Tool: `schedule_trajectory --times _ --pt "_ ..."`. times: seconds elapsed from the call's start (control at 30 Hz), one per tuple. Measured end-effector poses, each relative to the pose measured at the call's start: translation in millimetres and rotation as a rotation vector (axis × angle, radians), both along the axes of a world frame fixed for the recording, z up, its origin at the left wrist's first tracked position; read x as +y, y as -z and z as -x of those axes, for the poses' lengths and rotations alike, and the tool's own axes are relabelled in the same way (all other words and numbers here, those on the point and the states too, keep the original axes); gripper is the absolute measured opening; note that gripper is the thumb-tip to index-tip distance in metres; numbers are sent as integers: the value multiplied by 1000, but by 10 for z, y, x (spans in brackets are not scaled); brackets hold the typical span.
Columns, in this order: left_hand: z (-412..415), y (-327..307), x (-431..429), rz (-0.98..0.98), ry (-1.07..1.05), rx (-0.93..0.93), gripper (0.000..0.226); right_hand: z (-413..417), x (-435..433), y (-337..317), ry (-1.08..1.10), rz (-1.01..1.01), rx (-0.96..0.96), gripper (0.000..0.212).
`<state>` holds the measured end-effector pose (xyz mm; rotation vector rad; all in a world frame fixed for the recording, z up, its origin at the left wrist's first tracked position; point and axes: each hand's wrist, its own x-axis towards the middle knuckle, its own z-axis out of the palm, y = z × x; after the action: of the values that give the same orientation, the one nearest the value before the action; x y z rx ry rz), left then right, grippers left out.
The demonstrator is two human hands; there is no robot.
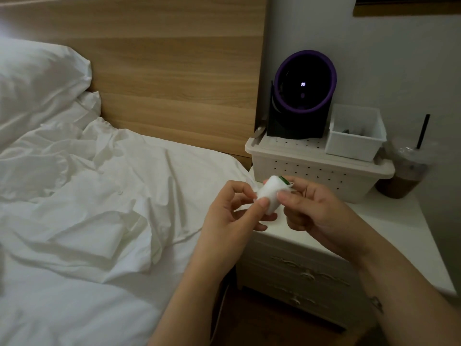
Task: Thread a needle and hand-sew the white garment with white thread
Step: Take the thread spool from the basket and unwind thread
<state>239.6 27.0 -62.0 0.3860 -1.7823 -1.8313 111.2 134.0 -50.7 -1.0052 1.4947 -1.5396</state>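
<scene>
**Both hands on the thread spool, over the bed/nightstand gap**

- Spool of white thread (pixel 270 194): held in the air between the 2 hands, in front of the nightstand (pixel 389 228) edge. It is tilted, with the green-labelled end facing up and to the right. I can't make out a loose thread end.
- Left hand (pixel 234 211): clamped on the spool. The thumb lies flat against the near side and the fingers curl round the back and underside.
- Right hand (pixel 314 211): also gripping the spool, pinching the right end between the thumb on top and the fingers behind. The 2 thumbs sit close together on the spool.
- White fabric (pixel 104 203): crumpled on the bed (pixel 74 308), left of the hands and not touched by them. 1 flatter folded piece lies in the middle of it. I can't tell garment from bedding, since it is all white.
- Pillow (pixel 37 78) sits at top left against the wooden headboard (pixel 174 71).
- The nightstand top carries a white perforated basket (pixel 311 168).
  - On its lid are a black fan (pixel 303 96) with a purple ring and a small lit readout, and a small white bin (pixel 354 143) just beside the fan.
- Right of the basket is a plastic cup (pixel 401 178) of brown drink with a black straw (pixel 423 131).
- Drawer fronts (pixel 306 273) below the hands have a worn, peeling surface.
- The light is dim and fine detail is soft.
</scene>
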Motion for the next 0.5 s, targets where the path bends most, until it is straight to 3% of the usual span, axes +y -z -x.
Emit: schedule_trajectory --times 0.2,0.5 --pt "15 34 -21 100 -63 -31 23 4 3 15 17 -20 18 31" --pt "9 13 7 344 -210 0 23 -30 -29 58 55 -55 65 52"
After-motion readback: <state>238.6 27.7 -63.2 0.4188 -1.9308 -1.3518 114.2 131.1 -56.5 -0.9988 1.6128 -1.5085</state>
